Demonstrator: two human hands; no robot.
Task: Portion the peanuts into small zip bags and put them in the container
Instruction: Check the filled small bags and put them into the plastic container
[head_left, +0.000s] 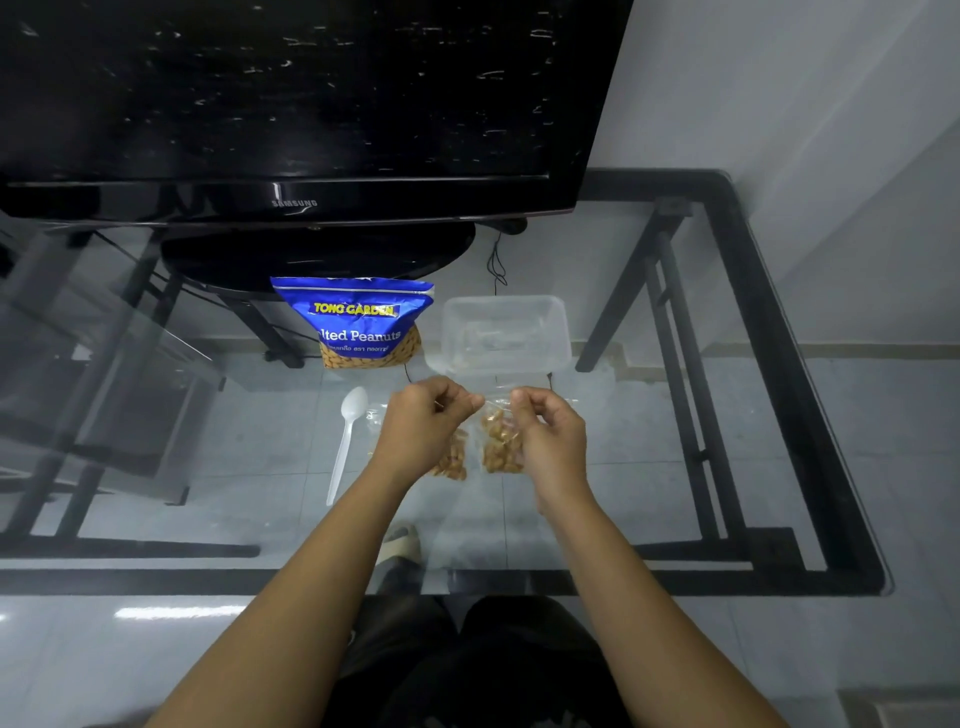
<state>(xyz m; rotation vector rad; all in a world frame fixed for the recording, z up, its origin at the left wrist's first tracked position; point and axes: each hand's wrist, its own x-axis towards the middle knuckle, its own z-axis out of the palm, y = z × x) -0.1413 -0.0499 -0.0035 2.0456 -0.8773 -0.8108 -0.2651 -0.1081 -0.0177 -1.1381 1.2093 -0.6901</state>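
With both your left hand (422, 415) and right hand (545, 431) pinched on the filled zip bag (500, 441) above the glass worktop (649, 467), you needed to press its seal fully before the clear container (506, 332).

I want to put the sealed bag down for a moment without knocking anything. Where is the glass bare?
Bare glass lies right of the right hand, toward the table frame, and left of the spoon. It is crowded ahead: peanut bag and container side by side, another filled zip bag under the left hand.

Peanut bag (358, 325) left of container (506, 335), spoon (347, 441) before it.
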